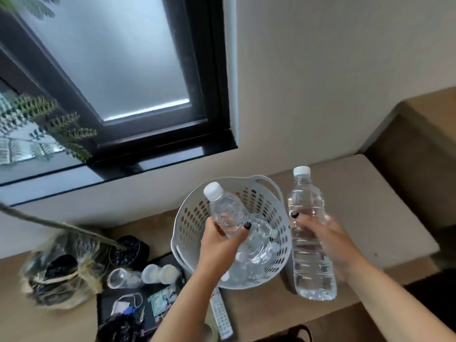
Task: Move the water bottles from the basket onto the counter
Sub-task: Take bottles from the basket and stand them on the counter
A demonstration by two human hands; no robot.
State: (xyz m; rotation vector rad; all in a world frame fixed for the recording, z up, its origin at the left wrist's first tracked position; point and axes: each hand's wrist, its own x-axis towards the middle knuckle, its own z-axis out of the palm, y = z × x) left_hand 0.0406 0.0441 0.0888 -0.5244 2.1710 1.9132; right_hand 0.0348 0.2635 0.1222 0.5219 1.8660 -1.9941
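Two bottles lifted, one per hand. Left hand (219,240), low center of frame, curled round a small clear bottle (225,209) with a white cap, tilted up and left over the basket (190,218). Right hand (328,243), lower right, wrapped round the middle of a taller clear bottle (308,255), held near upright just right of the basket, white cap at the top, base low over the surface (370,206); whether touching, cannot tell. Dark polish on both thumbnails. Pale grey, round, perforated basket with loop handles, standing on the surface in mid frame. More clear bottles (256,253) lying heaped inside. Left of the basket: a clear tied bag (61,272), a small dark plant pot (125,250), two white lids (160,272), a black tray (111,304) of oddments. White remote (220,314) below the basket, near the left forearm. Dark-framed window (118,77) filling the upper left.
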